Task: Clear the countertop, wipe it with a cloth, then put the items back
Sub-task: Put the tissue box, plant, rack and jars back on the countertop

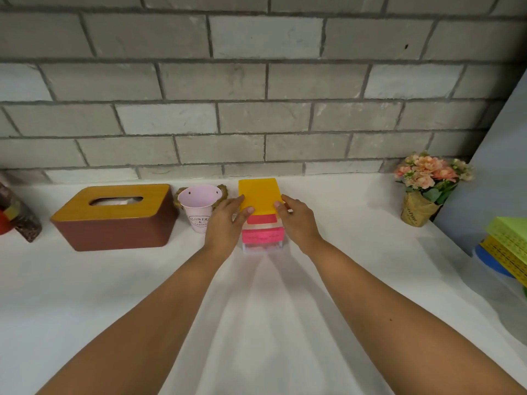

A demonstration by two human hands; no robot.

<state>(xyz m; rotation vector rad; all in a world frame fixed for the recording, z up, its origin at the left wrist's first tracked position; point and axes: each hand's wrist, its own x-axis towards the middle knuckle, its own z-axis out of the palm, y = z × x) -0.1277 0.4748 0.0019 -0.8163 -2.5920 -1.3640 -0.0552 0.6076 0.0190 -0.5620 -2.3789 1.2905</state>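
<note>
A small drawer unit (259, 195) with a yellow top and pink drawers stands on the white countertop (256, 309) near the brick wall. My left hand (225, 223) grips its left side, thumb on the yellow top. My right hand (299, 220) holds its right side the same way. To its left stand a pink metal pot (198, 208) with rope handles and a brown tissue box (114, 220) with a wooden lid. A bunch of pink flowers in a paper wrap (425, 189) stands at the far right against the wall. No cloth is in view.
At the left edge sit a red object and a dark speckled bag (20, 220). At the right edge lie stacked green and yellow perforated baskets (510, 246) on a blue item, beside a pale panel. The brick wall closes off the back.
</note>
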